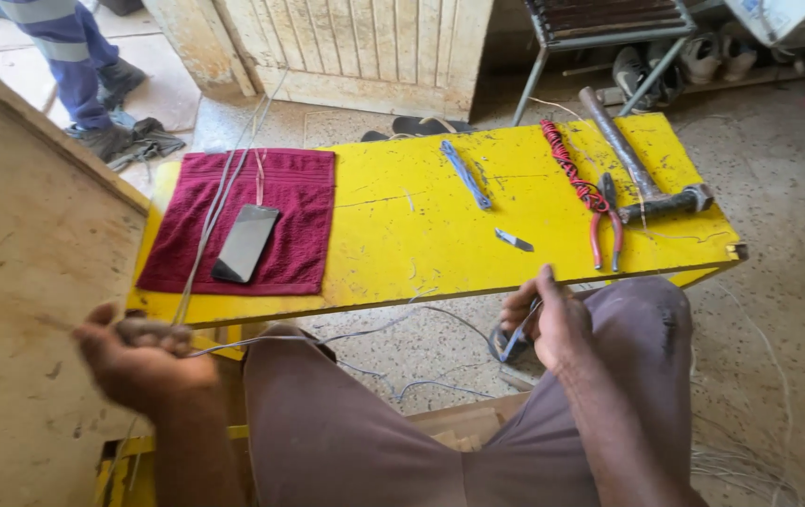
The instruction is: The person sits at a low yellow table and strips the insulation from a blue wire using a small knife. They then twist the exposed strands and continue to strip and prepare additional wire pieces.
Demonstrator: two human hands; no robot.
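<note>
My left hand (139, 357) is closed around a thin grey wire (327, 336), held low at the left beside a wooden panel. The wire runs across my lap to my right hand (543, 324), which grips a small coil of the same wire between my knees. In front of me stands a yellow table (402, 235). On it lie red-handled pliers (604, 225), a hammer (642, 174), a twisted red wire (567, 164), a blue wire bundle (465, 174) and a small blade (513, 240).
A maroon towel (290, 202) on the table's left carries a dark phone (245, 242) and pale wires. A wooden panel (27, 282) stands at my left. Another person's legs (74, 56) are at the top left. A metal stool (609, 38) and a sandal (426, 125) lie beyond.
</note>
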